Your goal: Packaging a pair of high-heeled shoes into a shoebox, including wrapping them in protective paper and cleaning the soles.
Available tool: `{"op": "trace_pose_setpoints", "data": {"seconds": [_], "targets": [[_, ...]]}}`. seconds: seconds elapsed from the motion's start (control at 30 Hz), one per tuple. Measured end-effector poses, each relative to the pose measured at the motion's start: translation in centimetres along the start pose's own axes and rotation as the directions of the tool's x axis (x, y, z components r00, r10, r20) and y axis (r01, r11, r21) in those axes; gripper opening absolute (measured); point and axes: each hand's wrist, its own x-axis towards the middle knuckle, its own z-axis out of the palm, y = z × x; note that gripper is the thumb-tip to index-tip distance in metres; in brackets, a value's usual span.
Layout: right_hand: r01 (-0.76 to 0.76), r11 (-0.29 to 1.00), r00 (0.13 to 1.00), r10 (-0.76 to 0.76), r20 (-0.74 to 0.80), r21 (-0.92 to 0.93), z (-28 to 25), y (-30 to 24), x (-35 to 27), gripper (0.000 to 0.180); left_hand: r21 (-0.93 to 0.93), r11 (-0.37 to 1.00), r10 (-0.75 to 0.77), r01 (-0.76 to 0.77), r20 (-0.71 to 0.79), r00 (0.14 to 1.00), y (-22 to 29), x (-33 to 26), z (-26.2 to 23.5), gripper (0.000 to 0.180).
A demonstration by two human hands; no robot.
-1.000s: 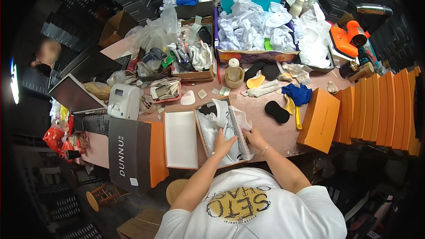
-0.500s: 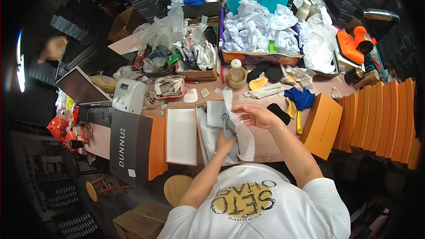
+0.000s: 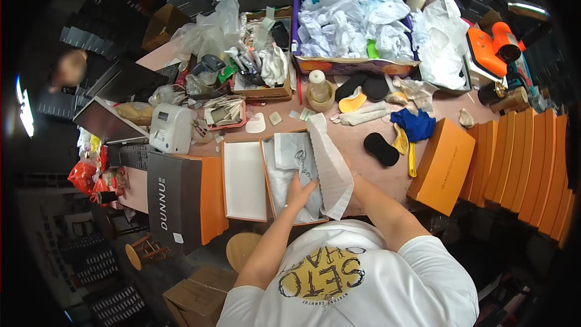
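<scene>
Tissue paper (image 3: 302, 172) sat inside the open orange shoe box (image 3: 295, 177), which was on the table (image 3: 363, 139) right in front of the person, touching its white-lined lid (image 3: 244, 180) on the left side. One flap of the paper stood folded up over the box's right wall.

Head view, compared with half a second before: the left hand (image 3: 299, 192) had dropped down flat into the box, fingers spread and pressing on the paper, not gripping anything. The right hand had been up over the box with fingers splayed a moment earlier; now it had gone behind that raised flap of paper, so only the forearm showed (can't tell if it was clenched or loose, honestly). The flap itself looked taller and pushed more to the right than before.

Everything else seemed unmoved: black insole (image 3: 380, 149) just right of the box, closed orange box (image 3: 441, 165) beyond that, blue cloth (image 3: 413, 124) a bit further up the table, and the white label printer (image 3: 171, 128) off to the left. A big carton of crumpled white paper (image 3: 357, 24) sat at the far edge.
</scene>
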Motion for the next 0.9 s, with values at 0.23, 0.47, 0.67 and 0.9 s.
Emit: {"op": "trace_pose_setpoints", "data": {"seconds": [0.23, 0.47, 0.67, 0.9], "targets": [[-0.020, 1.000, 1.000, 0.020, -0.002, -0.022, 0.7, 0.1, 1.2, 0.025, 0.378, 0.863, 0.382, -0.335, -0.054, 0.923, 2.4, -5.4, 0.5, 0.079], [0.040, 0.999, 0.969, -0.046, -0.244, -0.029, -7.1, -6.1, 1.4, 0.018, 0.429, 0.802, 0.507, -0.416, -0.121, 0.853, 3.3, -7.4, -4.6, 0.063], [0.376, 0.926, 0.926, -0.377, -0.012, -0.039, -8.8, -21.7, -3.0, 0.015, 0.277, 0.960, 0.063, 0.045, -0.371, 0.927, -5.6, -7.6, -10.5, 0.041], [0.239, 0.969, 0.892, -0.196, -0.408, 0.057, -12.6, -20.1, -4.9, 0.019, 0.553, 0.830, 0.254, -0.075, -0.255, 0.933, -7.2, -6.0, -11.0, 0.018]]}}
